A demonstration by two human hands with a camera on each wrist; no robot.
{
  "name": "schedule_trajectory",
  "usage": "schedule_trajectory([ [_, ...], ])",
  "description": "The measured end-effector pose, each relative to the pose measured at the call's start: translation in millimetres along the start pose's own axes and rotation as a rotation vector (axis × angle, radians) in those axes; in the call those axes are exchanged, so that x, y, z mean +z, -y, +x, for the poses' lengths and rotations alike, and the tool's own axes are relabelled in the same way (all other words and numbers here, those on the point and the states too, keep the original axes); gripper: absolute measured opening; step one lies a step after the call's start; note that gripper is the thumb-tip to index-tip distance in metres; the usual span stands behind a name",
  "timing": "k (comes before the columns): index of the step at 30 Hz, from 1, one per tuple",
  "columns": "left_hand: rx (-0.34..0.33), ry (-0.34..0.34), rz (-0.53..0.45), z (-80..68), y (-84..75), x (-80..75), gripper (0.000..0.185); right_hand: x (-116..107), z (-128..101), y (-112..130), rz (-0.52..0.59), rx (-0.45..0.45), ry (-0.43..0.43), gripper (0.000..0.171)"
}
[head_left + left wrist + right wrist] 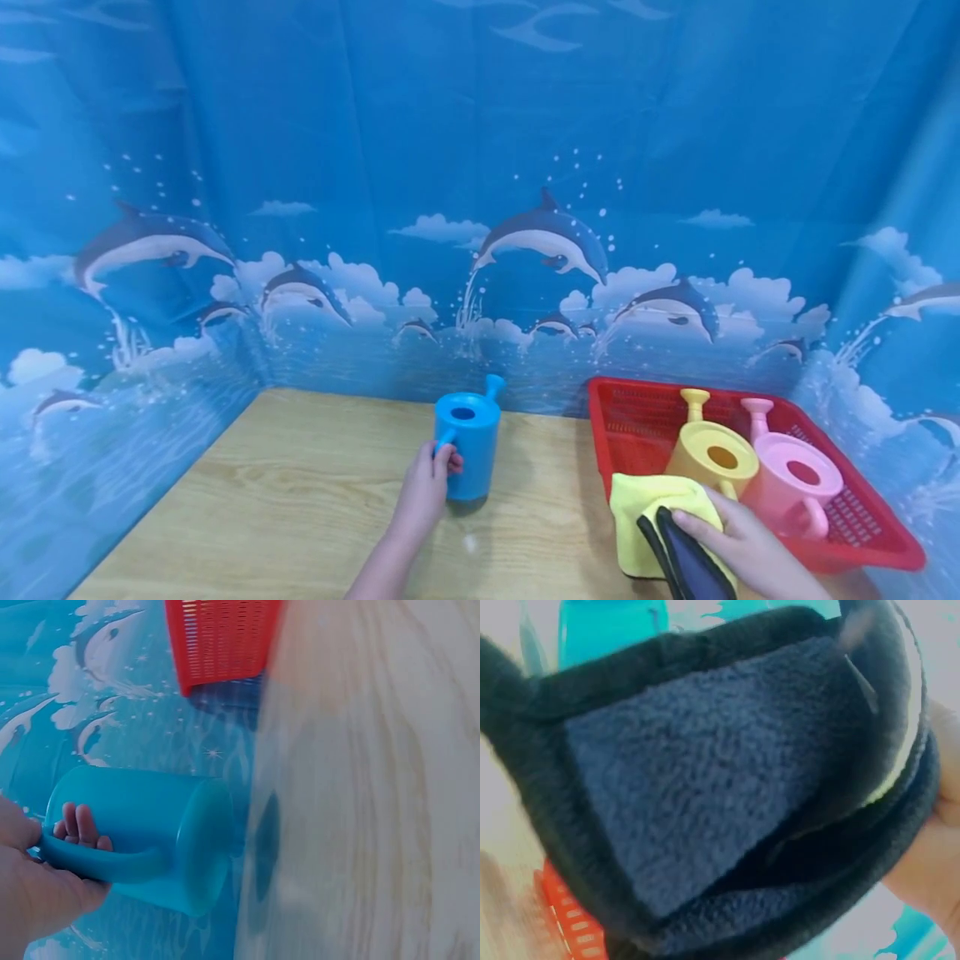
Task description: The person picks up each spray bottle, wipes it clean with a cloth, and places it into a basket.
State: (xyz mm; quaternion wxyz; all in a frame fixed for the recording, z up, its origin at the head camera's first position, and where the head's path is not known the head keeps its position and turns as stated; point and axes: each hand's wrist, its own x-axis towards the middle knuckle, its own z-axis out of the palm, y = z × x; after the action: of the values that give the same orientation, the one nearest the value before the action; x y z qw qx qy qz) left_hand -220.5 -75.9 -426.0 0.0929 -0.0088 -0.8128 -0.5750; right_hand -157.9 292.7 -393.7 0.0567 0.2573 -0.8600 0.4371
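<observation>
My left hand (pixel 429 483) grips the handle of a blue watering can (pixel 480 446), fingers curled around it. In the left wrist view the blue watering can (pixel 150 832) hangs a little above the wooden table, its shadow apart from its base. My right hand (pixel 750 537) holds a folded cloth (pixel 637 517), yellow on one side and dark grey with black edging on the other. In the right wrist view the cloth's dark side (pixel 705 765) fills most of the picture and hides the fingers. The cloth is in front of the red basket's near left corner.
A red plastic basket (pixel 600 425) stands on the right of the wooden table (pixel 300 483). In it are a yellow watering can (pixel 693 446) and a pink watering can (pixel 780 492), side by side. A blue dolphin-print curtain (pixel 375 167) surrounds the table's back and sides.
</observation>
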Motion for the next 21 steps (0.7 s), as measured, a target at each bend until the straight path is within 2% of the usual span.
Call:
schedule_trajectory([
  [6, 0.087, 0.022, -0.107, -4.0, -5.2, -3.6, 0.030, 1, 1, 4, 0.064, -0.025, -0.055, 0.047],
  [9, 0.122, 0.054, -0.145, -7.2, -8.6, -4.4, 0.031, 3, 0, 5, 0.074, -0.060, -0.097, 0.054],
  [13, 0.116, 0.096, -0.166, -12.9, -14.3, -4.7, 0.034, 5, -2, 6, 0.077, -0.076, -0.150, 0.055],
  [21, 0.067, 0.136, -0.262, -21.9, -22.3, -4.8, 0.037, 5, -1, 9, 0.074, 0.049, -0.174, 0.052],
])
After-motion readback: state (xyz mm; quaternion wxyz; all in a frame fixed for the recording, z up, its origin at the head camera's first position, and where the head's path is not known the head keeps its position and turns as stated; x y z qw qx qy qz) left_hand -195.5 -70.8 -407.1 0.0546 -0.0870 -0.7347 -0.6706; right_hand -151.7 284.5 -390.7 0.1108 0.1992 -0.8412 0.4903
